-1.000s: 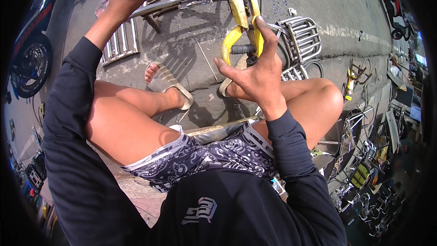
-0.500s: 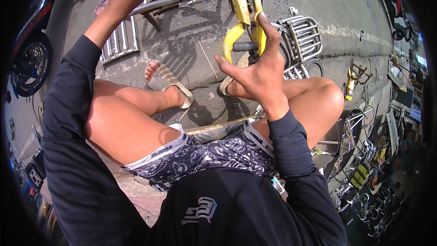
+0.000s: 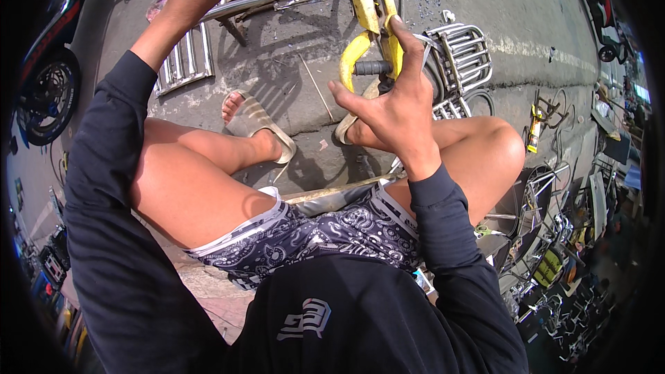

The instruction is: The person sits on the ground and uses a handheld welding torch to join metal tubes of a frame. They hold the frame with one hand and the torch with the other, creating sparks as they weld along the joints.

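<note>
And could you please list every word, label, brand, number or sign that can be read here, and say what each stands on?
None can be read with certainty.
Black top: a pale emblem, too stylised to make out surely as letters.
Yellow packet on the ground at right: any print is too small to read.
Yellow tool at the right hand: no lettering shows.

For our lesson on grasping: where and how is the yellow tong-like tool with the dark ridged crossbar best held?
Grip the tool by both lower yellow arms, probably from the near right, where the right hand is: they stand apart, giving thumb and fingers opposing sides.
</note>
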A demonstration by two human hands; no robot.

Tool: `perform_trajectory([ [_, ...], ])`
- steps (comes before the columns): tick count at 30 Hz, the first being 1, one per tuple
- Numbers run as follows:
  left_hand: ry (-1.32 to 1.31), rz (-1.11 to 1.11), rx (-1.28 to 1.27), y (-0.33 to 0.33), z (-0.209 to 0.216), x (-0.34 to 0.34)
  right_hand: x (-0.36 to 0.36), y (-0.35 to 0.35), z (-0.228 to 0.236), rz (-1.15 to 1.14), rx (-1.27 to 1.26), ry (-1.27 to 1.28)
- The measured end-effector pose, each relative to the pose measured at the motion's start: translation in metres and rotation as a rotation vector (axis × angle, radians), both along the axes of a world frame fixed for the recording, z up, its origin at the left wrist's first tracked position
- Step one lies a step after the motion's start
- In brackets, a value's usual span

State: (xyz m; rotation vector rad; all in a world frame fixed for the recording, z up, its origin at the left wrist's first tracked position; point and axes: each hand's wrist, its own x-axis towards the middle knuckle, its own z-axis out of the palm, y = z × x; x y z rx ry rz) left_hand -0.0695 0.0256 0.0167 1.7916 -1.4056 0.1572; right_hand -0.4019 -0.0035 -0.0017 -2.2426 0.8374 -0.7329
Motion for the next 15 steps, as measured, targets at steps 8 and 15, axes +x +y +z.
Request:
perform_trajectory([
  [8, -0.039, 0.044, 0.036, 0.002, 0.006, -0.004, -0.002, -0.001, 0.006, -0.003, -0.027, -0.004],
  [15, 0.047, 0.005, -0.007, -0.001, 0.002, 0.002, -0.005, -0.004, 0.021, -0.029, 0.104, 0.042],
])
